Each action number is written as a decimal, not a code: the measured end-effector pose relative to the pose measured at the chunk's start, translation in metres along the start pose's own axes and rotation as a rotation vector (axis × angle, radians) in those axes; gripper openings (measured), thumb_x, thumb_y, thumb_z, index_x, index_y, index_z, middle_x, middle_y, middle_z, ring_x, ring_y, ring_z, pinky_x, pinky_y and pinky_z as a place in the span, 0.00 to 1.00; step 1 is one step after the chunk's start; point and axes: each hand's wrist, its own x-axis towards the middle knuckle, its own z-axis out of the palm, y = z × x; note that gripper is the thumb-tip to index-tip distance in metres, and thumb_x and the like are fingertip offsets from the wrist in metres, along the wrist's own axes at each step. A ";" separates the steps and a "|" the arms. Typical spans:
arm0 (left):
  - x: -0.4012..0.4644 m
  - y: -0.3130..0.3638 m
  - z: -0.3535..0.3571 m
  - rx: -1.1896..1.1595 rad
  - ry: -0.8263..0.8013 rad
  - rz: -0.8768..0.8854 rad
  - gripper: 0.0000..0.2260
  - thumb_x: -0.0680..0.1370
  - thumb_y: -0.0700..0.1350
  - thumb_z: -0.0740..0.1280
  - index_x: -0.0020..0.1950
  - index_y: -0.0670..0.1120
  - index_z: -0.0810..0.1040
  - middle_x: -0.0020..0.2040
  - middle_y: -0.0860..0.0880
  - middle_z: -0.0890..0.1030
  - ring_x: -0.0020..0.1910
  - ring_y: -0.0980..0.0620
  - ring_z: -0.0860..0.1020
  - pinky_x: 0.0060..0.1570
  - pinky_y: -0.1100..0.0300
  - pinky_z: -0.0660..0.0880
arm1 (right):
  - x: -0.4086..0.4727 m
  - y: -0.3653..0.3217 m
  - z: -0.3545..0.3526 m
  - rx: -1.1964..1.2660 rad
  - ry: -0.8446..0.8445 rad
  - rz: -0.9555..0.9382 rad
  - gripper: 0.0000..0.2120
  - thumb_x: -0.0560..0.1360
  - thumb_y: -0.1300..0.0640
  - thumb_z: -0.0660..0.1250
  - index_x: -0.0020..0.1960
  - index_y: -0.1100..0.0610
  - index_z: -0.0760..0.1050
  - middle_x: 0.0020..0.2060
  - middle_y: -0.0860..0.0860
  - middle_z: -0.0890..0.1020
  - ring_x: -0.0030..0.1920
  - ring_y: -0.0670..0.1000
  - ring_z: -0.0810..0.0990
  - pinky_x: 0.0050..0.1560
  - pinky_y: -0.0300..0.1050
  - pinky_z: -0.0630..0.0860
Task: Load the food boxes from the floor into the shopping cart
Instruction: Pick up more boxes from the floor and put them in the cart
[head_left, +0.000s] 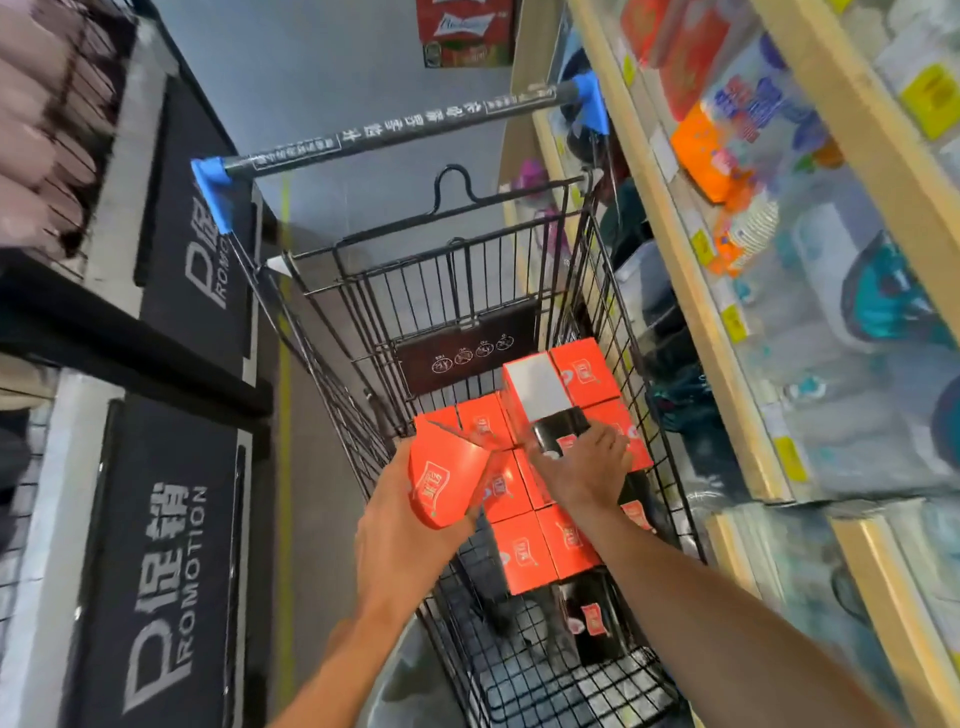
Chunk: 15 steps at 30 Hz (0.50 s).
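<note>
Head view: person stands at the front end of a black wire shopping cart (597, 291), both bare arms reaching down into the basket. Left hand (400, 525) is clamped on an orange food box (447, 478), held tilted above the cart's left side, over the boxes already loaded. Right hand (582, 467) is wrapped around another box (540, 400), orange with a grey-white face and a black end; it sits on top of the stack, touching it. Stack of orange boxes (540, 545) fills the middle of the basket floor in tight rows. One black box (592, 618) with an orange label stands just beside the stack, at the near end. Cart handle (395, 132) with blue end caps is at the far end. Stocked shelf (727, 322) runs along the right, dark promotion panels (161, 545) on the left. No boxes visible on the floor.
</note>
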 end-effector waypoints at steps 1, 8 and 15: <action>0.002 -0.001 0.002 -0.004 -0.003 -0.006 0.35 0.63 0.63 0.80 0.65 0.66 0.68 0.53 0.64 0.79 0.50 0.64 0.79 0.49 0.49 0.80 | 0.003 -0.001 0.004 -0.010 0.009 0.022 0.51 0.68 0.25 0.66 0.73 0.64 0.63 0.72 0.62 0.69 0.74 0.61 0.64 0.73 0.57 0.59; 0.002 -0.009 0.016 -0.024 0.010 -0.046 0.38 0.62 0.59 0.83 0.67 0.69 0.68 0.56 0.68 0.78 0.54 0.66 0.78 0.51 0.56 0.79 | 0.014 0.003 0.044 0.059 0.134 -0.063 0.50 0.68 0.29 0.70 0.77 0.58 0.58 0.79 0.56 0.59 0.79 0.59 0.54 0.78 0.59 0.49; 0.009 -0.007 0.028 -0.046 0.012 -0.132 0.35 0.62 0.61 0.83 0.63 0.68 0.70 0.53 0.64 0.81 0.50 0.64 0.80 0.48 0.57 0.79 | 0.014 0.010 0.049 0.196 0.117 -0.085 0.56 0.67 0.24 0.66 0.81 0.56 0.51 0.81 0.53 0.55 0.81 0.55 0.47 0.79 0.57 0.44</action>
